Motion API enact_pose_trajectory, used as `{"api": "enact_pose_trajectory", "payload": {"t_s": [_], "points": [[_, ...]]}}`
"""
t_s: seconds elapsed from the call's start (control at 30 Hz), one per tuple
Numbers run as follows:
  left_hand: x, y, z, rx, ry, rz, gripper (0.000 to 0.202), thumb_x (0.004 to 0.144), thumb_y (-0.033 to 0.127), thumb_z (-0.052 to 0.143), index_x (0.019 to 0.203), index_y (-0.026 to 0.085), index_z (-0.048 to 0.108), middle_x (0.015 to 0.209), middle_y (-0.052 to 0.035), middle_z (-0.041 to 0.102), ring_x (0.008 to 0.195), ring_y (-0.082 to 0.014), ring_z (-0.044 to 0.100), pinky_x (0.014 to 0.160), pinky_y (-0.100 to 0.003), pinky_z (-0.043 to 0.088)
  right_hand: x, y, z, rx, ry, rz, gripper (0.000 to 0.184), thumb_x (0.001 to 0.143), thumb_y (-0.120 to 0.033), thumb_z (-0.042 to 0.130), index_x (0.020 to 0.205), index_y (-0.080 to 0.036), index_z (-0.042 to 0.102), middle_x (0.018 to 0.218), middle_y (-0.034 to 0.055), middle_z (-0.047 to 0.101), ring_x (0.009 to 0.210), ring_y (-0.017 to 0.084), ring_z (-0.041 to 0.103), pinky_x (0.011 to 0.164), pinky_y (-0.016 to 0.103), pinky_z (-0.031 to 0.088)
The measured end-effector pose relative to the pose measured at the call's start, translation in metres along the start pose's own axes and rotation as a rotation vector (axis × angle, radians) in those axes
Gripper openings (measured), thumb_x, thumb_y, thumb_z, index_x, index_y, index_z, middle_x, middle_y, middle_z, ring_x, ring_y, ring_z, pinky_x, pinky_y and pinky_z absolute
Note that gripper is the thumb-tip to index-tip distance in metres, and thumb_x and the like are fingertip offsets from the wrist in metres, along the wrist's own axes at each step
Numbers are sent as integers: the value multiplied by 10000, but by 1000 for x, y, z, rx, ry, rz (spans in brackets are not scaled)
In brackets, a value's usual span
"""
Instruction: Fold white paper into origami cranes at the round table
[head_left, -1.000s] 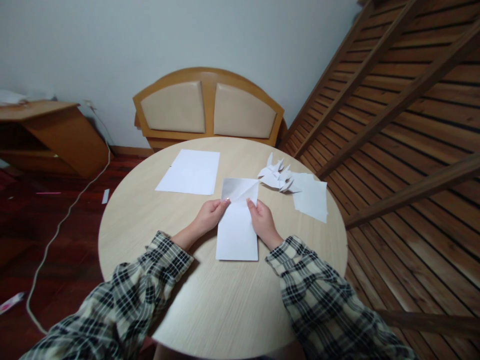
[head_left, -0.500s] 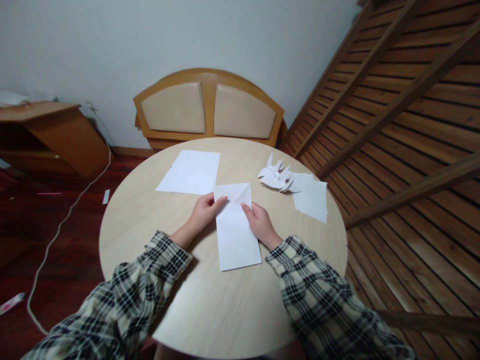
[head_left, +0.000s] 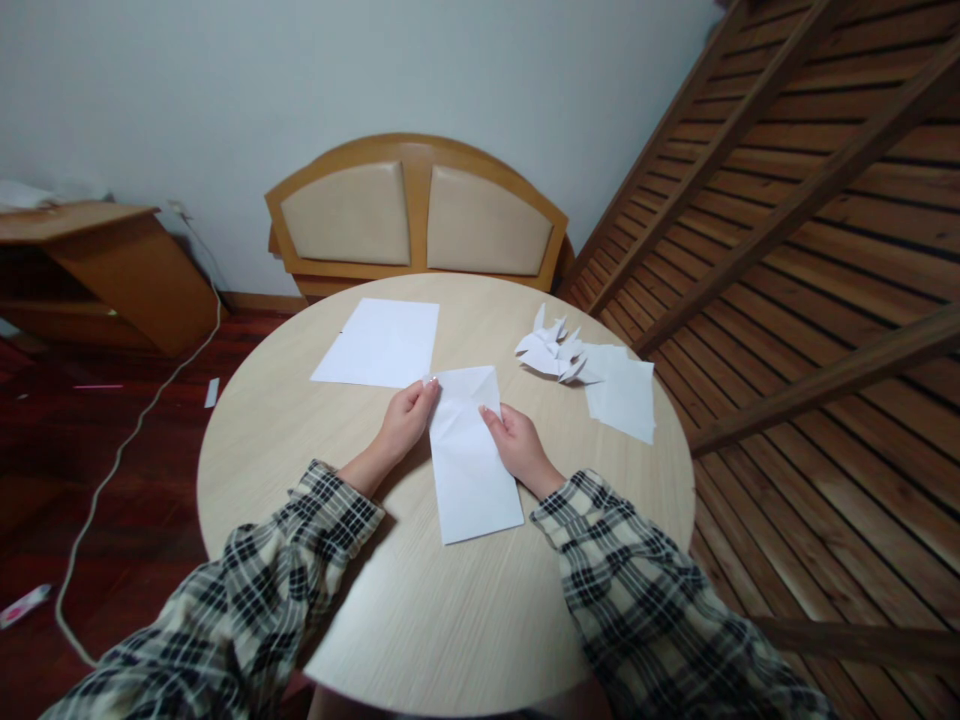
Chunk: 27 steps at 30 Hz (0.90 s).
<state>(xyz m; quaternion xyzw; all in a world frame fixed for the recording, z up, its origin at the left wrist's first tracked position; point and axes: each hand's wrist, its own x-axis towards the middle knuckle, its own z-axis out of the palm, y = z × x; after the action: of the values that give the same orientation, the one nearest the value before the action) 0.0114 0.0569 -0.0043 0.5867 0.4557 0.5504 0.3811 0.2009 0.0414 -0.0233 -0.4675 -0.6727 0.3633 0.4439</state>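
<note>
Between my hands is a narrow white folded sheet of paper (head_left: 472,480), with diagonal creases near its far end. My left hand (head_left: 405,420) pinches its upper left edge, thumb at the far left corner. My right hand (head_left: 517,440) grips the right edge, thumb lying on top of the paper and the other fingers hidden beneath or beside it. The sheet's near end is just above or on the round wooden table (head_left: 450,620); I cannot tell which.
White paper (head_left: 382,340) lies flat at the far left of the table. Several folded pointed paper shapes (head_left: 555,350) are clustered at the right, beside loose square sheets (head_left: 622,390). A padded headboard (head_left: 420,220) stands behind, a slatted wooden panel (head_left: 810,250) at the right, and a cable (head_left: 120,460) on the floor.
My left thumb has slid from the paper's upper middle back to its far left corner. The right hand has barely moved and keeps its grip.
</note>
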Motion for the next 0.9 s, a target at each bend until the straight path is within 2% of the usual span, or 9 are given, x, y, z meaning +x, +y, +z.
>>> {"api": "enact_pose_trajectory", "payload": {"t_s": [0.17, 0.37, 0.53, 0.67, 0.83, 0.9], "points": [[-1, 0, -1, 59, 84, 36, 434, 876, 544, 515, 621, 199, 447, 584, 36, 394, 548, -117, 347, 492, -245, 299, 0, -1, 1, -11, -14, 2, 420, 904, -559, 458, 673, -208, 458, 631, -17, 480, 599, 138, 423, 564, 268, 350], [-2, -1, -1, -29, 66, -2, 408, 891, 510, 510, 637, 194, 460, 593, 33, 411, 542, -114, 364, 484, -244, 299, 0, -4, 1, 31, -29, 20, 414, 897, -562, 459, 694, -202, 478, 653, -12, 492, 615, 142, 438, 572, 271, 352], [-1, -5, -1, -71, 96, 8, 384, 872, 464, 564, 622, 194, 454, 589, 43, 388, 540, -108, 355, 485, -237, 297, 0, -4, 1, 33, -40, 25, 418, 893, -563, 465, 681, -203, 462, 643, -15, 475, 605, 138, 430, 559, 268, 343], [-2, -6, 1, -134, 99, -37, 370, 864, 496, 576, 670, 189, 502, 618, 30, 458, 554, -113, 402, 489, -237, 321, 0, -2, 1, 36, -38, 29, 419, 895, -566, 467, 692, -200, 475, 642, -12, 482, 600, 138, 429, 545, 265, 347], [5, -5, -3, -136, 115, -45, 435, 902, 531, 516, 621, 198, 504, 529, 29, 445, 498, -114, 402, 489, -254, 336, 0, 0, 0, 27, -21, 27, 425, 897, -578, 471, 696, -203, 476, 635, -15, 478, 590, 139, 424, 544, 266, 357], [8, -5, -5, -158, 111, -89, 464, 920, 564, 454, 634, 204, 522, 505, 20, 458, 479, -121, 413, 487, -263, 345, 1, 1, -1, 35, -9, 24, 428, 900, -581, 467, 700, -204, 481, 642, -11, 489, 601, 144, 439, 548, 266, 364]]}}
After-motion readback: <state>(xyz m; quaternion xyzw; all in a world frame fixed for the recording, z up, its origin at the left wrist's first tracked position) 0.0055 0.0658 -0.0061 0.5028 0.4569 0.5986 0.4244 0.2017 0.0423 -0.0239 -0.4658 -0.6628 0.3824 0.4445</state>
